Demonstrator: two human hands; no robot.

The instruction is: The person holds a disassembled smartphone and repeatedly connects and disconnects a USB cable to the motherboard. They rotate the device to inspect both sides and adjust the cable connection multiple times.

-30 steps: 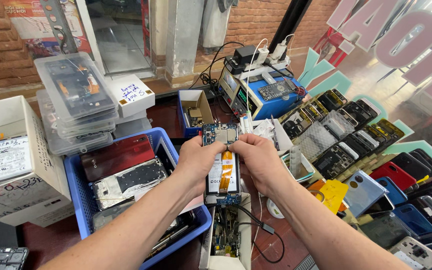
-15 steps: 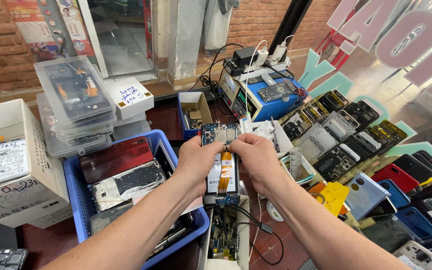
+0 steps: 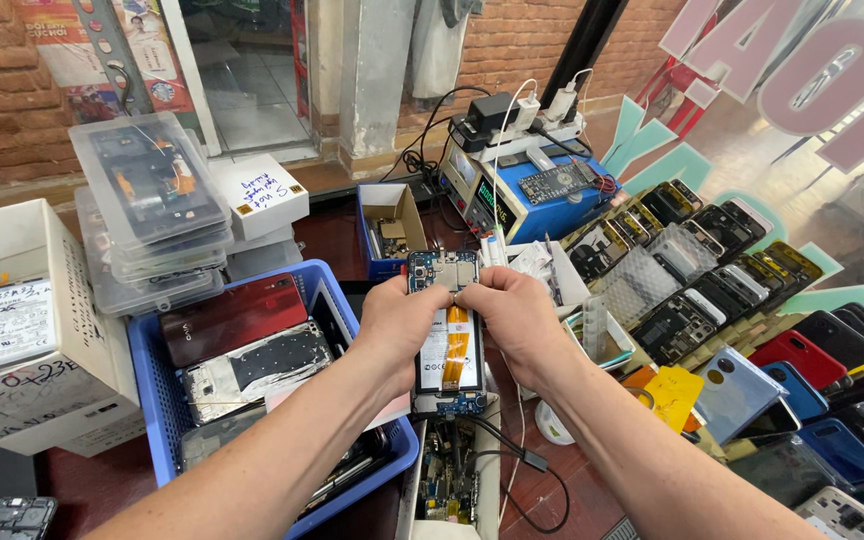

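Hands at centre of the head view, both raised over a cluttered surface (image 3: 82, 480); left hand (image 3: 399, 325) and right hand (image 3: 512, 312) each pinching an opened phone (image 3: 449, 335) by its upper edge, fingers curled shut on it from either side; phone held upright between them, back cover off, showing a blue circuit board at top, a white battery and an orange flex strip down the middle, a smaller board at the bottom.

Blue plastic basket (image 3: 152, 400) just left of the phone, under the left forearm; holds a red phone back (image 3: 232, 318) and a bare metal phone frame (image 3: 257, 370).

Stack of clear plastic cases (image 3: 152, 205) behind the basket; small white box (image 3: 260, 195) beside the stack; large white cardboard box (image 3: 27, 340) at far left.

Small blue tray of parts (image 3: 392, 230) behind the hands; blue bench power supply (image 3: 532, 195) to its right, with white chargers and cables on top.

Rows of phones and phone cases (image 3: 712, 260) along the right, black, red, blue and clear; yellow tag (image 3: 672, 392) near the right forearm.

Loose circuit board with black cables (image 3: 452, 480) below the held phone, apart from it.
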